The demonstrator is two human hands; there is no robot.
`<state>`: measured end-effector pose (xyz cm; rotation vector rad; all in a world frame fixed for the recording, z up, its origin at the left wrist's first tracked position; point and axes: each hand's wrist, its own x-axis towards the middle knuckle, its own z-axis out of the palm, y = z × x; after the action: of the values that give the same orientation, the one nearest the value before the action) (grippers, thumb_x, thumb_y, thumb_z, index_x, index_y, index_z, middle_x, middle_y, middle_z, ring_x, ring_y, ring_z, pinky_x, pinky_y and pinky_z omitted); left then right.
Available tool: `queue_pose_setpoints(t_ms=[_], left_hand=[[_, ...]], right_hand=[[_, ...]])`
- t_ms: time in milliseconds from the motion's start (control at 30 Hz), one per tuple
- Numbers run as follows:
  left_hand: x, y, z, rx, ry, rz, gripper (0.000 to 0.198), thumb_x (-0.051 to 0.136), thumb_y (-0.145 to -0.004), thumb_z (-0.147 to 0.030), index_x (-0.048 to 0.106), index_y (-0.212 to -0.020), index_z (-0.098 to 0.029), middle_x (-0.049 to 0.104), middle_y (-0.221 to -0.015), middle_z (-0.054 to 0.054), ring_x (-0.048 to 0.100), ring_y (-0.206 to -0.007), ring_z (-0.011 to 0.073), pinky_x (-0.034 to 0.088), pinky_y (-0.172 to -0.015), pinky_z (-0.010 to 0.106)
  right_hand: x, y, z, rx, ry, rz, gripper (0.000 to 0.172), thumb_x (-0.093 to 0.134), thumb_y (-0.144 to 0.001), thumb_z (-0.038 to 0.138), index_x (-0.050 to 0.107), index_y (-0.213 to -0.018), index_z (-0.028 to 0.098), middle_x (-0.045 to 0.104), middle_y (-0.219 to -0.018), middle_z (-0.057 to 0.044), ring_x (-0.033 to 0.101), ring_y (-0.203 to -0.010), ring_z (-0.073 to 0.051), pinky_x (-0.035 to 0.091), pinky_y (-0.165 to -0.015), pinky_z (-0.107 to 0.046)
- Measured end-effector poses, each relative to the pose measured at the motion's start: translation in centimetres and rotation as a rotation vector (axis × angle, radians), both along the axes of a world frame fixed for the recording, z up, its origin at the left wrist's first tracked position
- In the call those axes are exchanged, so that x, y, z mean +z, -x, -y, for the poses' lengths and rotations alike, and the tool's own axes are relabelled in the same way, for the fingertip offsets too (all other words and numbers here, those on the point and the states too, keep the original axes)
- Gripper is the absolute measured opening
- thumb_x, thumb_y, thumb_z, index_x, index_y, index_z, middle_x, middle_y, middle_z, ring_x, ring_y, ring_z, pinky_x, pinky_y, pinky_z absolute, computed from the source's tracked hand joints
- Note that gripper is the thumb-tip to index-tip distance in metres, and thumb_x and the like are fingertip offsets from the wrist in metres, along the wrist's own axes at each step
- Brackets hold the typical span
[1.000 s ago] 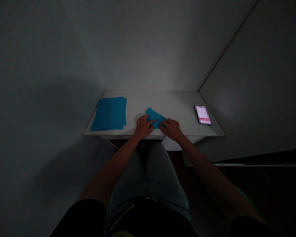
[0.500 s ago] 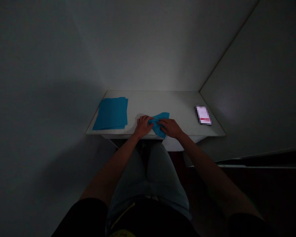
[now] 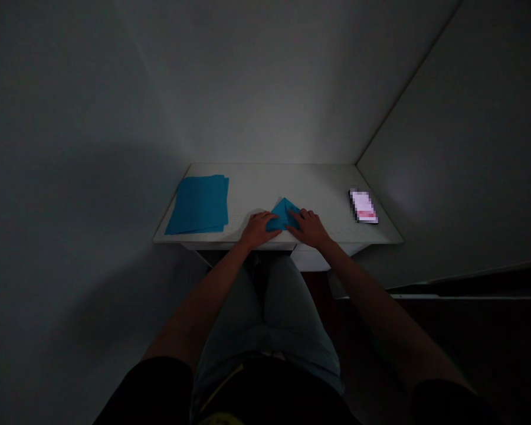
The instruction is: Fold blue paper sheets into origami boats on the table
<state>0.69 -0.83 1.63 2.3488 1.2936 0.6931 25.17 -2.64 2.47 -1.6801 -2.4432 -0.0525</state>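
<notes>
A piece of blue paper (image 3: 283, 210), folded to a point at its far end, lies on the white table near the front edge. My left hand (image 3: 257, 229) rests at its left side, thumb along the near edge and fingers on the paper. On the right side, my right hand (image 3: 308, 228) lies with its fingers spread over the paper, covering its right part. Both hands have thumb and fingers apart. The layers under the fingers are hidden.
A stack of larger blue sheets (image 3: 198, 203) lies at the left of the white table (image 3: 261, 177). A phone with a lit, blurred screen (image 3: 363, 206) is at the right. Grey walls close off the back and both sides.
The paper went from a flared, gathered shape to a flatter one pointing away from me. My fingers have spread over it, and my left hand has come slightly nearer to me.
</notes>
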Motion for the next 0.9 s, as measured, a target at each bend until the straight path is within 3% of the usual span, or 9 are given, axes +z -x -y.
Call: queue_pose_setpoints(t_ms=[200,367,500,700,900], left_hand=[[0.0,0.0,0.1,-0.084,-0.017,0.075,0.049,0.082,-0.089,-0.043,0.07,-0.131,-0.022,0.071,-0.135,0.011,0.065,-0.129,0.0298,0.047,-0.116,0.046],[-0.2,0.0,0.3,-0.092,-0.015,0.068,0.059,0.088,-0.083,-0.046,0.07,-0.135,-0.024,0.07,-0.14,0.011,0.063,-0.134,0.0305,0.045,-0.12,0.047],[-0.4,0.0,0.3,-0.061,0.001,0.097,0.049,0.084,-0.089,-0.044,0.072,-0.13,-0.021,0.074,-0.13,0.011,0.068,-0.124,0.0286,0.05,-0.115,0.044],[-0.4,0.0,0.6,-0.051,-0.024,0.119,0.026,0.071,-0.1,-0.041,0.077,-0.119,-0.024,0.077,-0.119,0.008,0.071,-0.115,0.0241,0.054,-0.109,0.04],[-0.9,-0.1,0.3,-0.078,-0.053,0.101,0.021,0.06,-0.107,-0.035,0.077,-0.109,-0.023,0.078,-0.114,0.007,0.071,-0.112,0.0227,0.054,-0.108,0.04]], right_hand=[[-0.6,-3.3,1.1,0.113,-0.002,-0.152,0.062,0.056,-0.102,0.065,0.061,-0.153,0.029,0.058,-0.158,-0.015,0.052,-0.14,-0.038,0.043,-0.11,-0.055],[0.5,-4.1,0.7,0.118,0.002,-0.126,0.055,0.061,-0.099,0.068,0.072,-0.138,0.03,0.069,-0.147,-0.013,0.063,-0.128,-0.036,0.034,-0.112,-0.059],[1.4,-4.6,0.0,0.185,0.044,-0.097,0.048,0.06,-0.102,0.062,0.074,-0.135,0.03,0.073,-0.143,-0.012,0.067,-0.124,-0.033,0.037,-0.109,-0.054],[1.3,-5.1,0.3,0.197,0.077,-0.115,0.059,0.068,-0.095,0.07,0.073,-0.139,0.031,0.068,-0.151,-0.01,0.063,-0.133,-0.037,0.042,-0.107,-0.054],[1.9,-5.2,0.0,0.257,0.151,-0.241,0.04,0.053,-0.106,0.053,0.078,-0.13,0.032,0.076,-0.139,-0.005,0.072,-0.123,-0.03,0.05,-0.108,-0.051]])
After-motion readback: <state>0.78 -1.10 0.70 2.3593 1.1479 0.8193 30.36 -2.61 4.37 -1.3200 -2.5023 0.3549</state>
